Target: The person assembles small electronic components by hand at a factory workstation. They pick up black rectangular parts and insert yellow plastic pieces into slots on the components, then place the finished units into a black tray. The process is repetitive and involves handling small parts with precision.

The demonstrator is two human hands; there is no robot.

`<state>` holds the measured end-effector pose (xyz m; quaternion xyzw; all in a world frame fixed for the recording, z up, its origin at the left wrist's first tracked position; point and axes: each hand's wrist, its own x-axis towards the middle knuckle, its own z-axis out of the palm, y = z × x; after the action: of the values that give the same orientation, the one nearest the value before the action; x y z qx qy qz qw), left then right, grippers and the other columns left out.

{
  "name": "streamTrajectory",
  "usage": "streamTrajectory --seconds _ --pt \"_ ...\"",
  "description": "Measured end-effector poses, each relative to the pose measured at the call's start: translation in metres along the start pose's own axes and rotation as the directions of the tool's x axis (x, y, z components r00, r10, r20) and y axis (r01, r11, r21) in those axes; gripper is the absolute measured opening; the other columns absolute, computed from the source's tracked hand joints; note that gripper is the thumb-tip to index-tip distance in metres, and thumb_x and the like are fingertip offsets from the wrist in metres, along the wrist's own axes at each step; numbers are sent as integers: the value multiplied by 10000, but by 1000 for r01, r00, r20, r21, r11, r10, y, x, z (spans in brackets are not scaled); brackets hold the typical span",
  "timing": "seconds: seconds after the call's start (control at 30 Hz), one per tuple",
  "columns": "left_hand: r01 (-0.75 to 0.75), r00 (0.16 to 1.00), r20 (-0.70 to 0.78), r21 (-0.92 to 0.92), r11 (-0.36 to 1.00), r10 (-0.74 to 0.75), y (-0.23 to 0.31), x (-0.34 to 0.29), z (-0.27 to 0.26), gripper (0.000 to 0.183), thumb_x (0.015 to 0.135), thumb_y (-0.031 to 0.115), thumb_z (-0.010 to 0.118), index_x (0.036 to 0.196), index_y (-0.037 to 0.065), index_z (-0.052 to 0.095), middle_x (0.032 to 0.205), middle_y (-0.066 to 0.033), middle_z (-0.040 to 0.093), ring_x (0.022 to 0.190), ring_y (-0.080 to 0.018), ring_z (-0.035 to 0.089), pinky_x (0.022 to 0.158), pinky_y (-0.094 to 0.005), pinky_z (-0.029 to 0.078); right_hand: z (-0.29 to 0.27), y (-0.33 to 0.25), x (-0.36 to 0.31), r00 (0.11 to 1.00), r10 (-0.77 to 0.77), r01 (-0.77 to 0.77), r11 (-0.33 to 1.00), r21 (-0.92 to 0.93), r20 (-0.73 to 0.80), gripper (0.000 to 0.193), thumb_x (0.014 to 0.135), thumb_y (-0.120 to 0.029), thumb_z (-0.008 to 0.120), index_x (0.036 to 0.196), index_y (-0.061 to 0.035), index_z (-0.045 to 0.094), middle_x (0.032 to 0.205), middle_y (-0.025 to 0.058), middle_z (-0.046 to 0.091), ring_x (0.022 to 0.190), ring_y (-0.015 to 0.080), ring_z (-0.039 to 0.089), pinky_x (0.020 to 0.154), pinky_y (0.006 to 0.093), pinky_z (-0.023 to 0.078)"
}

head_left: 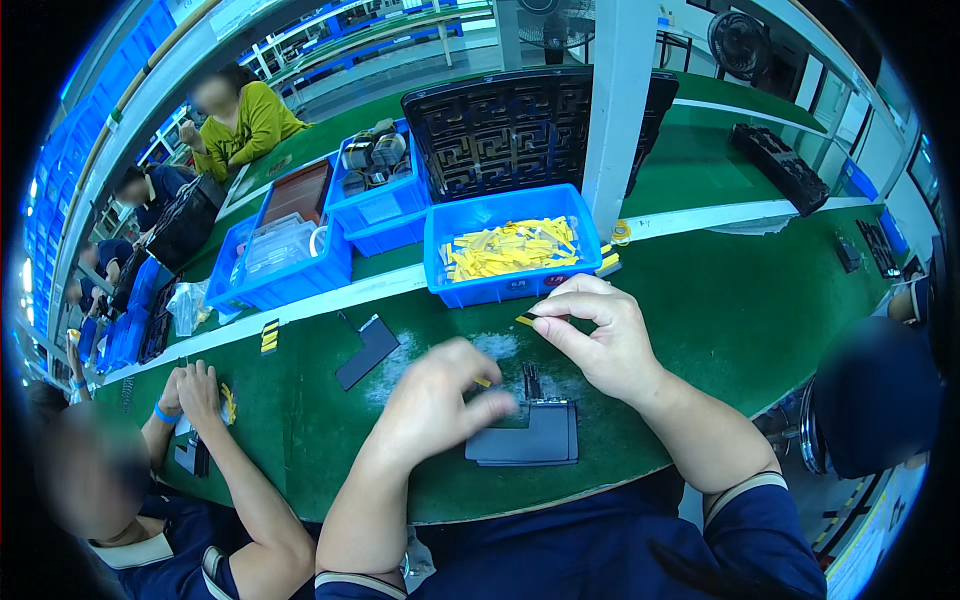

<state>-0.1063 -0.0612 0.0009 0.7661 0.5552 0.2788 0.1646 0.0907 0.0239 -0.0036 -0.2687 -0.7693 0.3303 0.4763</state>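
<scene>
My right hand (605,335) is closed in a pinch above the table, between the blue bin and the grey plates. A small black-and-yellow strip (525,319) sticks out between its thumb and forefinger. My left hand (435,400), blurred by motion, hovers left of the plates with its fingers curled. At its fingertips a small yellow piece (482,381) shows. Below and between the hands lies a stack of flat dark grey plates (525,447), with narrow black parts (532,380) at its upper edge. An L-shaped dark grey plate (368,353) lies farther left.
A blue bin (510,290) of yellow strips (510,250) stands beyond my hands, beside a white post (615,120). Blue bins (300,270) with rolls and plastic pieces stand to its left. A black tray (500,130) leans behind. A co-worker's hands (195,395) work at the left.
</scene>
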Motion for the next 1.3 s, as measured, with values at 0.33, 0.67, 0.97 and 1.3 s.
streamTrajectory --seconds 0.33,0.67,0.97,1.3 --pt "-52 968 238 -134 990 83 11 -11 -12 216 765 191 732 888 29 659 847 -122 644 807 -316 625 701 -386 498 -10 -20 4 978 -63 57 998 34 201 122 774 -47 699 892 -39 729 781 85 670 721 191 626 683 300 486" --pt "-11 1000 -23 -134 991 8 13 -11 -15 115 813 122 682 847 13 695 740 -116 668 680 -256 641 620 -348 498 -5 -19 -3 973 -63 64 998 3 224 126 752 -18 686 864 -45 737 733 74 661 655 167 626 610 283 482" --pt "-32 998 -51 -132 991 25 13 -12 -12 100 803 111 684 838 17 690 723 -106 655 661 -253 623 607 -347 484 -6 -21 -4 967 6 7 999 -49 256 117 748 -25 678 852 -38 729 741 77 661 666 180 631 602 289 490" --pt "-48 996 -75 -103 994 41 17 -11 -11 86 785 103 692 825 26 689 706 -102 649 655 -256 617 597 -351 481 -5 -20 -4 969 -44 75 990 -121 243 78 740 -95 686 803 -52 701 738 80 634 694 244 623 646 360 491"
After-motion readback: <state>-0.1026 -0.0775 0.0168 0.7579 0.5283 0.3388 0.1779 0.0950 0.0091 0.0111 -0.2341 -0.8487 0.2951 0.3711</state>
